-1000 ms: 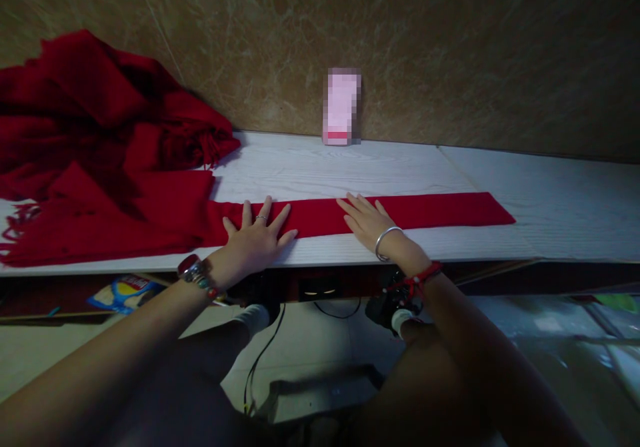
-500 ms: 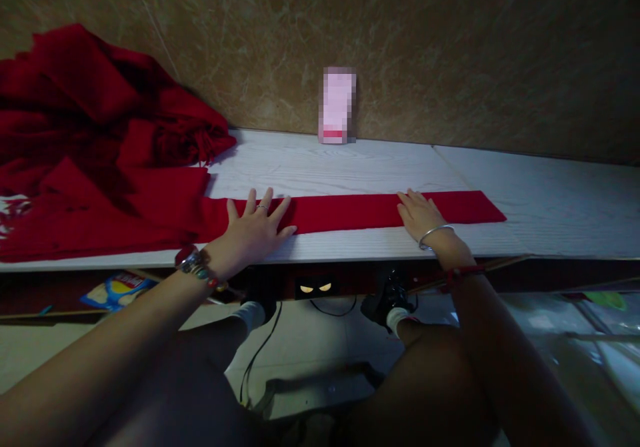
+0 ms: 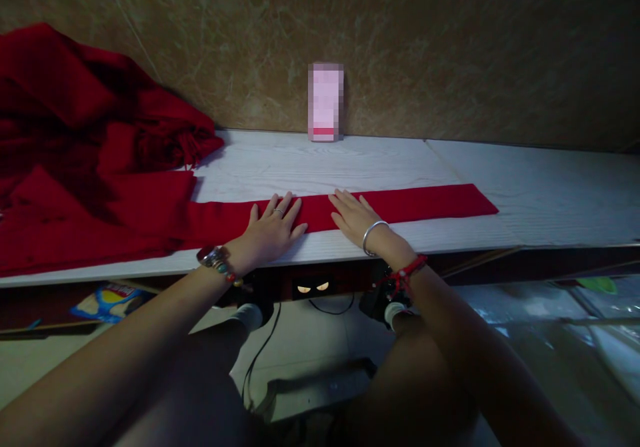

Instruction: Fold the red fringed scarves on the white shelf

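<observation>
A long red scarf (image 3: pixel 425 202) lies in a narrow folded strip along the white table (image 3: pixel 280 160). My left hand (image 3: pixel 274 230) rests flat on the strip left of its middle, fingers spread. A short gap to the right of it, my right hand (image 3: pixel 354 218) also lies flat on the red cloth, fingers stretched out. Neither hand grips anything. At the left, the strip meets a wider layer of red fabric (image 3: pixel 110 220), and behind that rises a crumpled heap of red fringed cloth (image 3: pixel 85 94).
A pinkish phone-shaped object (image 3: pixel 326 100), blurred out, leans against the brown marbled wall (image 3: pixel 450 54). Under the tabletop, a shelf holds a blue and yellow packet (image 3: pixel 111 302). A black box with two yellow eye shapes (image 3: pixel 313 287) and a dark cable (image 3: pixel 260 347) are below.
My right hand has slid left along the red strip, much closer to my left hand. My left hand has shifted slightly right. The view has turned a little.
</observation>
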`<state>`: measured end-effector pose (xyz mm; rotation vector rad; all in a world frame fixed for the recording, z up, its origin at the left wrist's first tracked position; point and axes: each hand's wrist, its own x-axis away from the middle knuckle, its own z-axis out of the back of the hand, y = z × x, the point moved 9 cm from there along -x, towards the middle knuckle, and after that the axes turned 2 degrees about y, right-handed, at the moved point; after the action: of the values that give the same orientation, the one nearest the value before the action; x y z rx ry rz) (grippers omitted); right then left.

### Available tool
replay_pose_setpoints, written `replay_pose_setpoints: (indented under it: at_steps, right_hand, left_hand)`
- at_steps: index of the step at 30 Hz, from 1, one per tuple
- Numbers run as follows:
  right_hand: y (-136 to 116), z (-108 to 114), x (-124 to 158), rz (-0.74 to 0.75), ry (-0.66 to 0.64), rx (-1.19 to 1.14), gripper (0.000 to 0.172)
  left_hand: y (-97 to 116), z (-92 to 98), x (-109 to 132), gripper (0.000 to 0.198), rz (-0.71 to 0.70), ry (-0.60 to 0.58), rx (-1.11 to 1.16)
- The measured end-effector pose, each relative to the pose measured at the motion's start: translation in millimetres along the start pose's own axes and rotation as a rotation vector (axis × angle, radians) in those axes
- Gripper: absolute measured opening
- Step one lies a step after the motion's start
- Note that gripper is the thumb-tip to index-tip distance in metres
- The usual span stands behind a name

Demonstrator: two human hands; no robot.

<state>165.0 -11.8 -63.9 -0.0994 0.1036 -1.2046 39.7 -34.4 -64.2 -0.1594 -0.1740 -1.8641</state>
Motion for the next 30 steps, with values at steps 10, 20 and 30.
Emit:
replay_pose_setpoints:
  at_steps: [10,20,30]
  right_hand:
    - [66,5,19,-0.117,0.043,0.021,0.053]
    - [153,24,62,-0.352,0.198,0.110,0.053]
    - [159,41,62,-0.464,0.314,0.090,0.052]
  left_hand:
    - [1,0.9,0,0.059,-0.011,0.034,0.000]
    - [1,1.5,0,0.059,0.042,-0.032,0.020]
    - [6,8.0,-6,0.059,0.022,0.091,0.057]
